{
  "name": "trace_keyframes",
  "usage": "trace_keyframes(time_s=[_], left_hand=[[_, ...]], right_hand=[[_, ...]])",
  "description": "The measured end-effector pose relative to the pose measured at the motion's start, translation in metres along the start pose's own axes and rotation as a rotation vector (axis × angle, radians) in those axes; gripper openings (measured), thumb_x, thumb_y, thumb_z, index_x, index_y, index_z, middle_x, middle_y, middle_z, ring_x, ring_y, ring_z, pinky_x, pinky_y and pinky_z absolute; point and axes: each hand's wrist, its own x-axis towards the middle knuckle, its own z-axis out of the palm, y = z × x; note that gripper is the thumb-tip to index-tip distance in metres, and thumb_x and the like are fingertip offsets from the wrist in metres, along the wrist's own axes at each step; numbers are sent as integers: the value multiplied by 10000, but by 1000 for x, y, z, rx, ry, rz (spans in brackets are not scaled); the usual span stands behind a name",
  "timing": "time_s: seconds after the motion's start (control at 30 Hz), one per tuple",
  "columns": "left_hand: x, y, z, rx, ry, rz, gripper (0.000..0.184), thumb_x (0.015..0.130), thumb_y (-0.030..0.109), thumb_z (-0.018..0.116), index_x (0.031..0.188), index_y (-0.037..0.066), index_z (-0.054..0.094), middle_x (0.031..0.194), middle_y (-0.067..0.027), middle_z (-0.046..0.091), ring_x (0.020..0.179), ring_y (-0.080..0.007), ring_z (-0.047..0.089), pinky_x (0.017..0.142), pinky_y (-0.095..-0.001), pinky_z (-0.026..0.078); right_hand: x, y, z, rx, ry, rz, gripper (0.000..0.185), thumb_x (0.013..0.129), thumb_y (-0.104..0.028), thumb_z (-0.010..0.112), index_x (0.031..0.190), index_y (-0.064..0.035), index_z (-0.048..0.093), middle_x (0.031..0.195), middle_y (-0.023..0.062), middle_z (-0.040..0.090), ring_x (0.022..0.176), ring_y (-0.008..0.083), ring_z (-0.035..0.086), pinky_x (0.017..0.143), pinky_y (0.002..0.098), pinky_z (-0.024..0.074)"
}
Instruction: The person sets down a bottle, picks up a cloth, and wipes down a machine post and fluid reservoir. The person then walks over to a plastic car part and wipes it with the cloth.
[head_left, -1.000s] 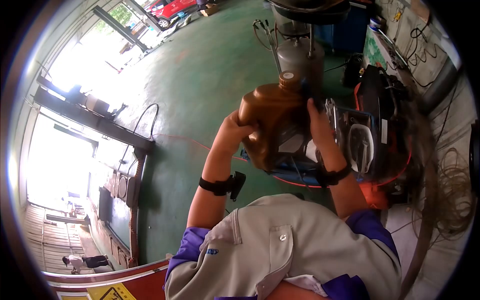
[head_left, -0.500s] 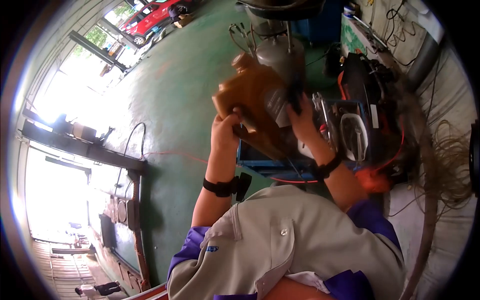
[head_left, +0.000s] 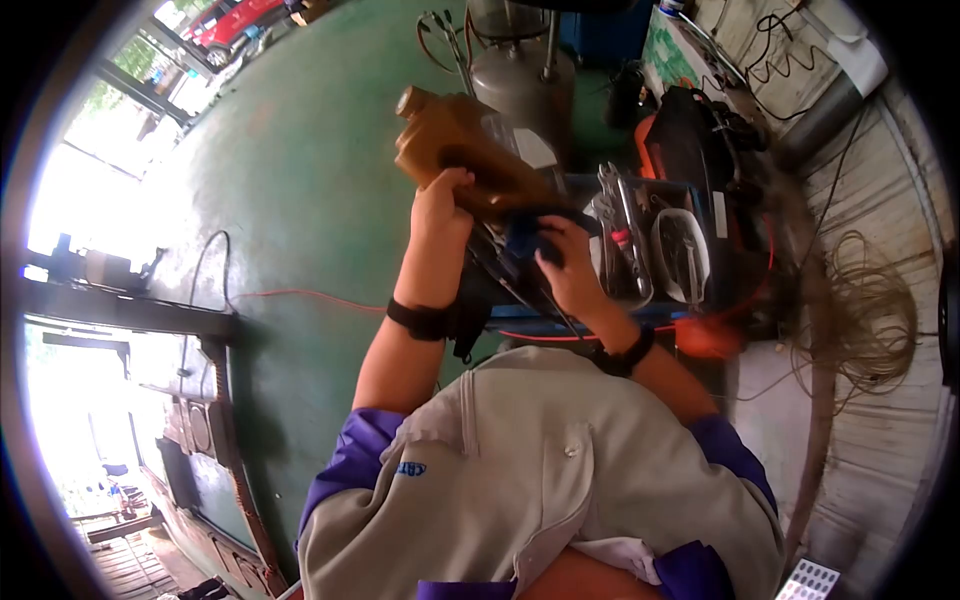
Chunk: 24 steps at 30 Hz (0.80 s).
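My left hand (head_left: 440, 208) is closed round the handle of a golden-brown plastic jug (head_left: 465, 145), the kind used for motor oil. The jug lies tilted in the air, its neck pointing up and left, with a pale label on its far side. Close to its lower right end, my right hand (head_left: 575, 268) has bent fingers on a dark blue, crumpled piece that looks like a cloth (head_left: 525, 236). This cloth is blurred, and whether it touches the jug I cannot tell.
A blue-edged tool cart (head_left: 700, 200) holds pliers (head_left: 608, 190) and a white tray (head_left: 695, 285). Behind stands a grey metal tank (head_left: 520, 90) with hoses. A red hose (head_left: 310, 292) crosses the green floor. Coiled wire (head_left: 870, 320) hangs by the right wall.
The jug has moved left and tipped further over. My right hand has come down and left with the dark cloth, from the jug's label side to its lower end. The view has shifted.
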Motion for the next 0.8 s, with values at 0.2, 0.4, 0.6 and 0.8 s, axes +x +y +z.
trace_keyframes(time_s=[0.2, 0.4, 0.6, 0.8], left_hand=[[30, -32, -1, 17, -38, 24, 315, 734, -105, 583, 1032, -9, 564, 881, -106, 612, 762, -233, 612, 671, -367, 538], [20, -54, 5, 139, -13, -1, 318, 732, -110, 592, 1028, 7, 587, 843, -58, 621, 734, -193, 614, 693, -349, 539], [37, -65, -7, 63, -68, -104, 331, 745, -128, 556, 1038, 19, 604, 885, -57, 640, 750, -212, 651, 648, -329, 548], [45, -65, -23, 117, -103, -141, 345, 732, -108, 593, 1051, 24, 590, 901, -50, 621, 769, -192, 602, 677, -327, 515]], right_hand=[[-2, 62, -1, 351, 86, 655, 269, 912, -196, 601, 1071, 20, 614, 1034, 125, 618, 912, 234, 590, 803, 334, 465], [52, 27, -12, 475, 219, 731, 446, 954, -342, 582, 1200, 31, 564, 1101, 91, 633, 958, 167, 568, 869, 306, 447], [51, 21, 38, 394, -55, 607, 371, 951, -167, 564, 1267, 15, 491, 1140, 138, 600, 1031, 237, 570, 924, 319, 428], [7, 42, 32, -136, -158, 216, 445, 804, 19, 579, 1239, 7, 485, 1164, 216, 511, 1100, 413, 500, 973, 390, 405]])
